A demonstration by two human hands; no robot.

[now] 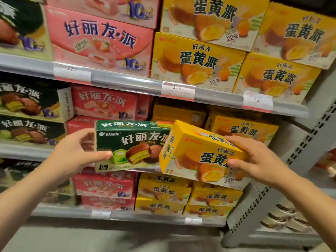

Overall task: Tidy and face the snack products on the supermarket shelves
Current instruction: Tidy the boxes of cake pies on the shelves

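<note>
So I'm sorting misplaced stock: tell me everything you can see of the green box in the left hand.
The green box is a printed cardboard carton, dark green on top and front, with white lettering, pictured chocolate pies and a green cup, and a pale bottom strip marked 6. It is held level, front facing the camera, before the middle shelf. The left hand grips its left end, thumb on the front. The yellow box overlaps its right end.

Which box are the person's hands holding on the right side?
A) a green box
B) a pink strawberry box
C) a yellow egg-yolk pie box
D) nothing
C: the right hand grips a tilted yellow box, while the left hand holds the green box.
</note>
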